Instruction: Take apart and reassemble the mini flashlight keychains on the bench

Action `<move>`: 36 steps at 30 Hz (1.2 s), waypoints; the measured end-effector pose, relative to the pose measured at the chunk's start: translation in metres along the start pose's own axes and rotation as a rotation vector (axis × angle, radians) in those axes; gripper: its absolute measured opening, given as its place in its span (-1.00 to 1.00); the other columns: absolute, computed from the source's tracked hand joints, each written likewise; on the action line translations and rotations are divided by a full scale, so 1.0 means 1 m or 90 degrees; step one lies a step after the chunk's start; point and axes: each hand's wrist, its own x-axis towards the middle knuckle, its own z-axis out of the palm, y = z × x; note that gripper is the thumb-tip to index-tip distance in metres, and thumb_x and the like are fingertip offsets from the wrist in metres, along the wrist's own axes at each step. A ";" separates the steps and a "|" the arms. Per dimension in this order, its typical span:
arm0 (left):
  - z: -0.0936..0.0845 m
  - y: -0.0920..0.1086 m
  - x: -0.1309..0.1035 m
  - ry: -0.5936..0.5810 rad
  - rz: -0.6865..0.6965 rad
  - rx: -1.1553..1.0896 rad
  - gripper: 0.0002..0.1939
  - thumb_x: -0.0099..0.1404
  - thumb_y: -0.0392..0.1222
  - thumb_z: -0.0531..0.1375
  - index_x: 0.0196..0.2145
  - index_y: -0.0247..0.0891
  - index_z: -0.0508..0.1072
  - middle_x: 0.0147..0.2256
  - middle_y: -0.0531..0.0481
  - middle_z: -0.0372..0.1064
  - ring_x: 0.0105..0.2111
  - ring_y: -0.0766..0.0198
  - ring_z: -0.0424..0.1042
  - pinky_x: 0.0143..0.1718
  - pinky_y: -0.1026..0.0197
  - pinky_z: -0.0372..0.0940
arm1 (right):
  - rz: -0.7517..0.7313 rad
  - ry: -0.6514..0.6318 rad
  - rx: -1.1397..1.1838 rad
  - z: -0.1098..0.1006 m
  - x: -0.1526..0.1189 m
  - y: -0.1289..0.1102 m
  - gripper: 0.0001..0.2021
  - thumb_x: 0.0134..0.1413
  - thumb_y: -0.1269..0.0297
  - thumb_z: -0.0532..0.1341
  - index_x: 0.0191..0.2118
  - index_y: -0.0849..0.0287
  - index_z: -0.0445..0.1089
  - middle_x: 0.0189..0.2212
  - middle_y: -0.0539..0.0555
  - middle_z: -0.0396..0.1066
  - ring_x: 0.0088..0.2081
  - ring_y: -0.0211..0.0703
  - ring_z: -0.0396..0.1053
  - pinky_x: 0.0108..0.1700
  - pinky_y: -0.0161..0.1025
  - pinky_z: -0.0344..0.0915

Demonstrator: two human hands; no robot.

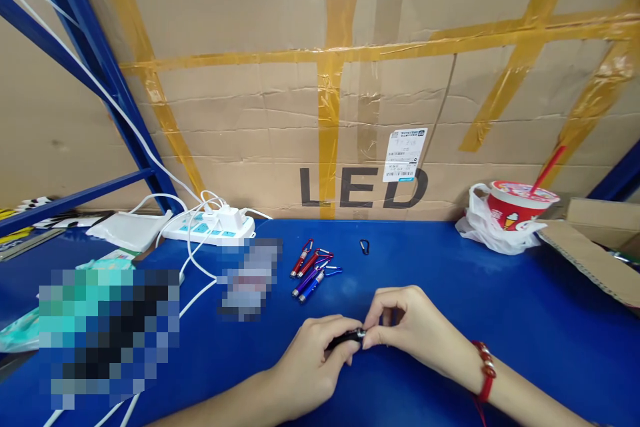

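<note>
My left hand (317, 360) is wrapped round a small black cylinder (345, 338) with a silvery end, low in the middle of the head view. At that silvery end, my right hand (393, 319) pinches with thumb and forefinger; whatever is between those fingertips is too small to make out. Beyond my hands lie several small metal flashlights with clips: red ones (301, 263), a purple one (305, 283) and a blue one (313, 287). A loose black carabiner (365, 247) rests to the right of them on the blue table (430, 267).
At the back left sit a white power strip (210, 229) and white cables. A blurred phone-like object (253, 277) lies left of the flashlights. A red cup (517, 207) in a plastic bag stands back right, beside an open cardboard box (590, 253). Large cardboard (250, 113) closes off the back.
</note>
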 end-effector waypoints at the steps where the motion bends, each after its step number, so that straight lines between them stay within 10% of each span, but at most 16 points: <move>1: 0.000 0.000 0.000 -0.001 0.002 0.000 -0.80 0.24 -0.36 0.00 -0.36 -0.31 0.42 -0.52 0.06 0.24 -0.54 0.39 0.21 -0.51 0.39 0.08 | 0.001 -0.001 -0.002 0.000 0.000 0.000 -0.74 -0.19 0.07 0.32 -0.56 0.20 0.47 -0.56 0.00 0.43 -0.56 -0.33 0.26 -0.50 -0.40 0.16; 36: -0.002 0.002 0.000 -0.009 0.008 0.003 -0.78 0.24 -0.35 0.02 -0.27 -0.27 0.45 -0.49 0.04 0.27 -0.51 0.35 0.24 -0.48 0.36 0.11 | -0.001 -0.020 0.009 -0.004 0.000 -0.001 -0.76 -0.22 0.10 0.34 -0.56 0.19 0.46 -0.55 -0.03 0.42 -0.56 -0.34 0.23 -0.51 -0.40 0.15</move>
